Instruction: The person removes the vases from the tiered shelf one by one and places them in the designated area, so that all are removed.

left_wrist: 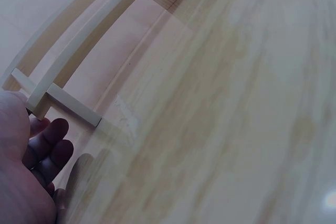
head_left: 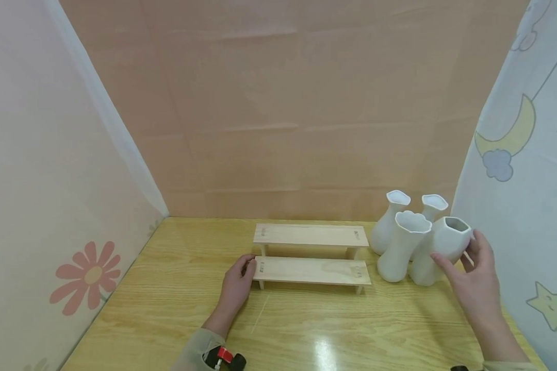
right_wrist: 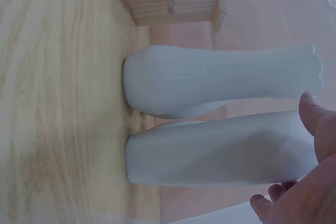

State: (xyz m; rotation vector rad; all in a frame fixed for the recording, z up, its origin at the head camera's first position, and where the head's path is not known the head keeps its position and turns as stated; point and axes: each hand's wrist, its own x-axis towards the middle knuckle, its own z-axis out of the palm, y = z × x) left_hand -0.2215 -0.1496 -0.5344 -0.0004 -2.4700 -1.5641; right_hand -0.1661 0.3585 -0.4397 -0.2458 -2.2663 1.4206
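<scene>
A two-step wooden shelf (head_left: 312, 269) stands in the middle of the table, with dark marks near the ends of its boards. My left hand (head_left: 236, 281) grips the left end of the lower board. In the left wrist view, curled fingers (left_wrist: 48, 142) show beside that board's end. At the right, my right hand (head_left: 480, 281) holds the upper part of a white vase with an angular mouth (head_left: 431, 263), thumb in front and fingers at its right side. This vase stands upright on the table in the right wrist view. Left of it is a white scalloped-rim vase (right_wrist: 220, 74).
Two narrow-necked white vases (head_left: 384, 229) stand behind the front pair, close together and partly hidden. The wood-grain table (head_left: 167, 299) meets a tan cloth backdrop (head_left: 283, 129). Patterned cloth walls (head_left: 538, 216) border both sides.
</scene>
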